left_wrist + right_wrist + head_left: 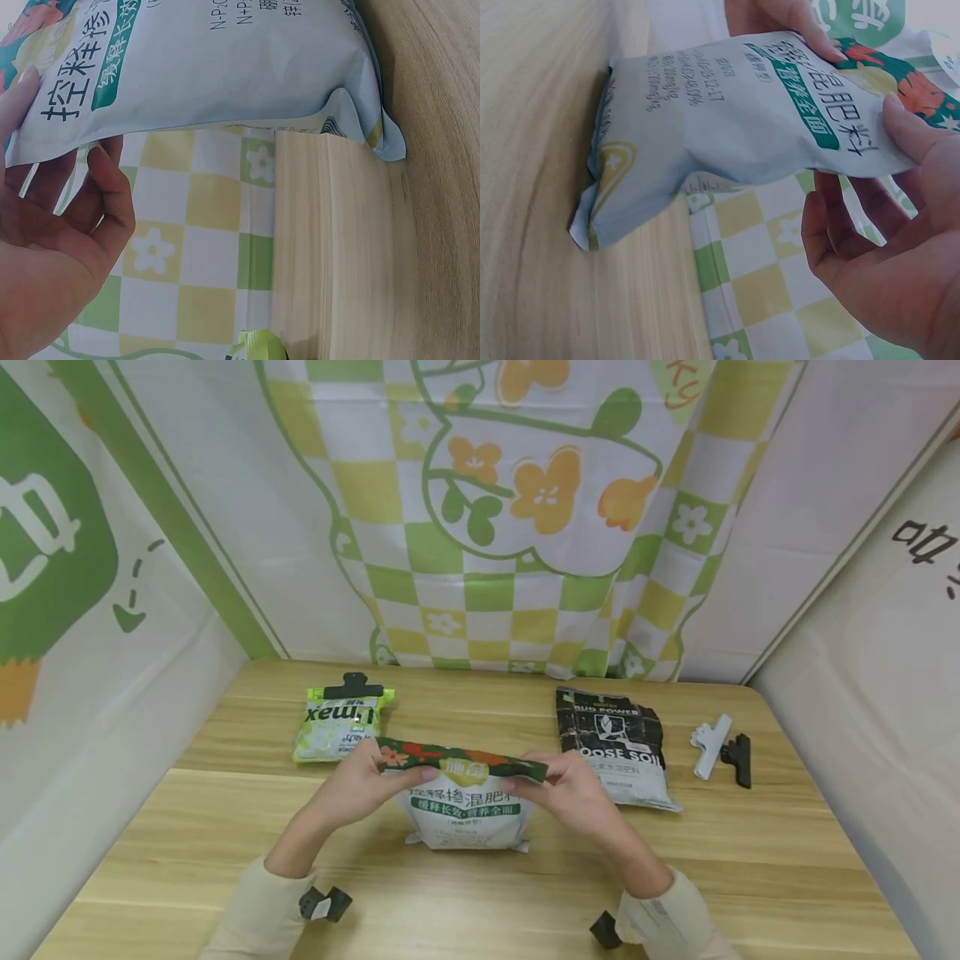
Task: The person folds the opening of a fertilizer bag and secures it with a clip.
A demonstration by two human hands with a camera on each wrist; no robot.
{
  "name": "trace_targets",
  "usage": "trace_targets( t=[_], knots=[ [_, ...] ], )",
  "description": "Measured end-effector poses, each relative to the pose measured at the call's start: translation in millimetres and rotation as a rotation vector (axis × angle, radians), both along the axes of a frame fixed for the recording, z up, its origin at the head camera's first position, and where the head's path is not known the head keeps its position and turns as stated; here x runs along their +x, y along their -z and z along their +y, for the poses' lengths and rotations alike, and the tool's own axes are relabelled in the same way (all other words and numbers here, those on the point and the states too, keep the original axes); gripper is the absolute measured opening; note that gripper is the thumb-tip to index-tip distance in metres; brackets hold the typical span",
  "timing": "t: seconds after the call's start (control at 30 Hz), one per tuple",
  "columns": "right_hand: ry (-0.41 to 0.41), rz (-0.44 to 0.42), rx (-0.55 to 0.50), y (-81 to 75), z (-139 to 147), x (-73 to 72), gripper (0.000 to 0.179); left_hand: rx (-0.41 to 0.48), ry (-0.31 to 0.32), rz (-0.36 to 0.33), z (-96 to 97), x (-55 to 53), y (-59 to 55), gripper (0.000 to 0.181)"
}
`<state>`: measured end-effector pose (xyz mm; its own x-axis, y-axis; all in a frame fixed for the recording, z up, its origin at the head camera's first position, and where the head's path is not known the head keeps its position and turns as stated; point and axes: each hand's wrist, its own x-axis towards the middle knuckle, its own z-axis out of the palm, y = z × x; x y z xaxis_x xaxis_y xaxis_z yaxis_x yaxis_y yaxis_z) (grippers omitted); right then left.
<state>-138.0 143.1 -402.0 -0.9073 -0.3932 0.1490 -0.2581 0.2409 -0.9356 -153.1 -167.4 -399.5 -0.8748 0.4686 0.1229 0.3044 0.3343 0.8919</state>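
Observation:
A white fertilizer bag (468,827) with a green, flowered top band stands upright on the wooden table in front of me. My left hand (367,785) pinches the left end of its top edge, thumb on the front. At the opposite end my right hand (566,789) pinches the same edge in the same way. Seen from the left wrist, the left thumb lies on the printed face of the bag (225,67), with the fingers behind it. The right wrist view shows the right thumb on the front of the bag (705,127) and the fingers curled behind.
Back left lies a small green-and-white bag (337,731) with a black clip (352,686) on its top. A black-and-white soil bag (618,747) lies to the right. Beyond it are a white clip (711,746) and a black clip (738,760). A checkered curtain (510,610) hangs behind the table.

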Motion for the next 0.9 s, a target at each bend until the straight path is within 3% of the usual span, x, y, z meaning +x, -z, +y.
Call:
trace_targets(
  t=[0.1, 0.23, 0.3, 0.57, 0.77, 0.9],
  knots=[
    [0.003, -0.038, -0.039, -1.0, 7, -2.1, 0.015, -0.005, -0.016, -0.008, -0.7, -0.5, 0.1, 0.071],
    [-0.016, -0.033, -0.086, -1.5, 16, -4.8, 0.056, -0.006, -0.040, -0.006, -0.4, -1.7, -0.3, 0.071],
    [-0.023, -0.015, -0.084, -1.6, 19, -5.8, 0.065, -0.006, -0.051, -0.009, -0.3, -2.0, -0.5, 0.071],
    [0.000, 0.004, -0.024, -5.9, 17, -5.4, 0.058, -0.006, -0.068, -0.022, -1.2, -3.3, -0.2, 0.069],
    [0.045, -0.028, 0.005, -9.5, 15, -2.2, 0.047, -0.027, -0.110, -0.065, 0.1, -2.6, -2.0, 0.066],
    [0.068, -0.035, 0.036, -10.4, 14, -0.3, 0.050, -0.032, -0.138, -0.084, 1.3, -1.7, -2.7, 0.059]
  ],
)
